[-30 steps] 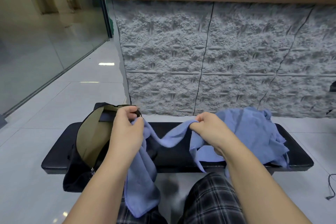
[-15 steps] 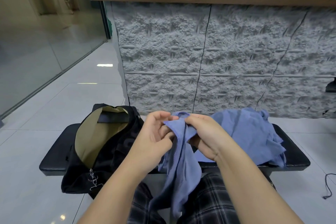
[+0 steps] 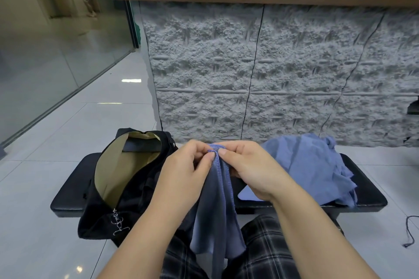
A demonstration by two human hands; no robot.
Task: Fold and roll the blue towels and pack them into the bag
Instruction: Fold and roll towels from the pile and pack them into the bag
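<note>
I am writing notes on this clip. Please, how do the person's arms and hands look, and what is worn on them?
Both forearms are bare as far as the picture shows, with no sleeve in view. The left hand and the right hand wear no gloves, and no ring, watch or bracelet shows. The nails that show are short and unpainted. Lower down, plaid shorts in dark checks cover the legs.

Towel's (image 3: pixel 215 217) lower end out of frame
</note>
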